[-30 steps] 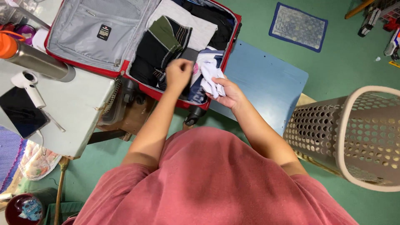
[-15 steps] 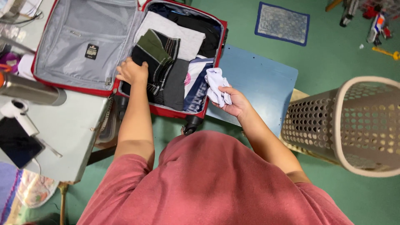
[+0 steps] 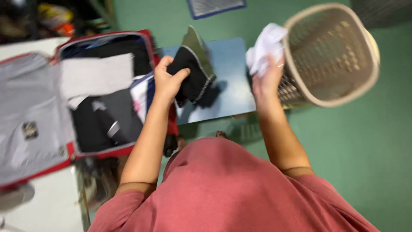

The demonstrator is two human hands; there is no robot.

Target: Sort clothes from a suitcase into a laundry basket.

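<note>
A head-worn camera is looking straight down, and the view is being blurred by motion. Nearest the camera, a pinkish-red shirt [image 3: 227, 189] is filling the bottom of the view, with two bare forearms being extended forward from it. The left hand [image 3: 166, 81] is being held above the edge of an open red suitcase [image 3: 124, 151], and its fingers [image 3: 177, 78] are being closed tightly around a dark garment with an olive-green panel [image 3: 195, 71], which is being lifted clear and is hanging over a light blue board [image 3: 231, 81] lying beside the suitcase. The right hand [image 3: 267, 79] is being raised just beside the rim of a beige perforated laundry basket [image 3: 339, 47], with its fingers curled shut around a crumpled white cloth [image 3: 266, 47] that is being held against the basket's near edge. Inside the suitcase, folded clothes [image 3: 103, 103] in grey, black and white with navy are being kept, while its grey-lined lid [image 3: 30, 129] is lying open to the left on a pale worktop [image 3: 43, 210]. Beyond everything, a green floor [image 3: 365, 141] is being shown, with part of a blue-edged mat [image 3: 214, 6] at the top.
</note>
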